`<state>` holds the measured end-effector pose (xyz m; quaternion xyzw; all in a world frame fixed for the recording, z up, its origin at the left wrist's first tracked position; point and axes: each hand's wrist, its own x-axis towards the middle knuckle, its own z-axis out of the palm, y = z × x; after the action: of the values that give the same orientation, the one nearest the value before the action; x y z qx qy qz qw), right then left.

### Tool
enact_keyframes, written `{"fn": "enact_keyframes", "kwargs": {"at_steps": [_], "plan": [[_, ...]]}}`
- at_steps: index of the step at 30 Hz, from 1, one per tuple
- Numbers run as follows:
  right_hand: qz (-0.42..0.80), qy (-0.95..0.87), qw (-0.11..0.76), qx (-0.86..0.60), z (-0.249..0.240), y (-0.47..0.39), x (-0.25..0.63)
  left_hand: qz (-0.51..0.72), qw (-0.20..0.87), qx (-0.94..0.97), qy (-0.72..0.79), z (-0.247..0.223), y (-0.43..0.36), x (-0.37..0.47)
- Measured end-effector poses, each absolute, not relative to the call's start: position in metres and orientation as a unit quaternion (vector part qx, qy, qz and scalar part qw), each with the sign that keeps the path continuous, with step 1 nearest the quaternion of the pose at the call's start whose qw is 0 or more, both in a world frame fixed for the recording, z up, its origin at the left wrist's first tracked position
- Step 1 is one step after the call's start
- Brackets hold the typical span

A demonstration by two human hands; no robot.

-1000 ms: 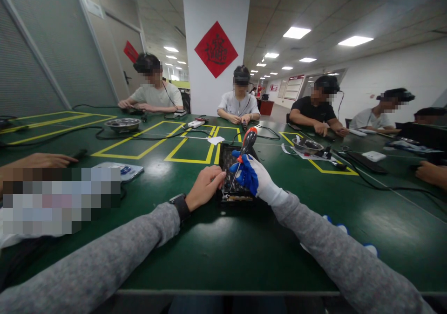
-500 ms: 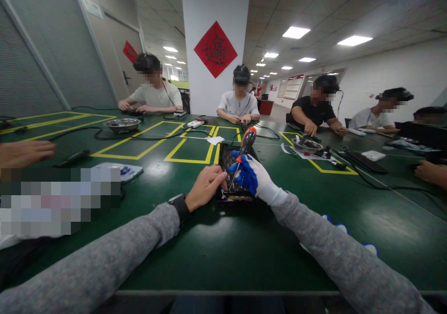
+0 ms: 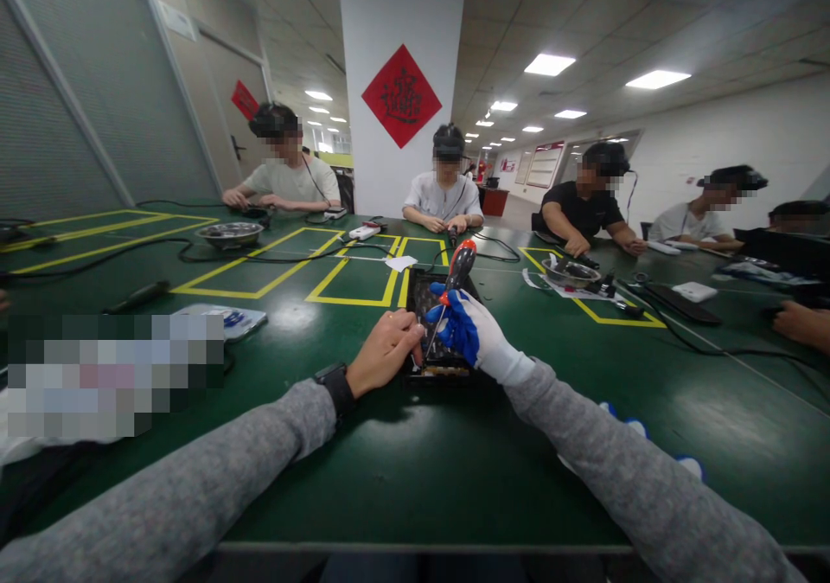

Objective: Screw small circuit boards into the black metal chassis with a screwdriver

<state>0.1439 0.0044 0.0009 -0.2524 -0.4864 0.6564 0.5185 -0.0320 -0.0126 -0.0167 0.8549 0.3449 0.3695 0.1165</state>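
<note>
A black rectangular tray-like case [image 3: 447, 377] lies on the green table in front of me, with a brownish strip near its front edge. In its blue and white glove, my right hand [image 3: 476, 328] is closed around a screwdriver [image 3: 462, 263] with a black and orange handle. The shaft slants down to the left into the case's near left part. My left hand [image 3: 387, 342], bare and with a dark watch at the wrist, rests over the case's left edge by the screwdriver tip. Its fingers are curled together; what they pinch, if anything, is hidden.
A metal bowl [image 3: 230, 234] stands far left, another bowl [image 3: 571, 273] with dark parts at right. A packet [image 3: 243, 322] lies left; a paper scrap [image 3: 400, 263] lies beyond the case. Cables cross the table. Several people sit around it. A blue-white glove [image 3: 639, 429] lies behind my right forearm.
Both my hands and the screwdriver keep nearly the same place over the case. Another person's hand at the left edge has drawn back almost out of view.
</note>
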Motion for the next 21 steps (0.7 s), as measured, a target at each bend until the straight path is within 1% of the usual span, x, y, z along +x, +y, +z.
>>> {"fn": "enact_keyframes", "kwargs": {"at_steps": [21], "plan": [[0.655,-0.475,0.528,-0.259,0.0007,0.0061,0.1456,0.384,0.127,0.837,0.368,-0.017,-0.0117,-0.0318]]}}
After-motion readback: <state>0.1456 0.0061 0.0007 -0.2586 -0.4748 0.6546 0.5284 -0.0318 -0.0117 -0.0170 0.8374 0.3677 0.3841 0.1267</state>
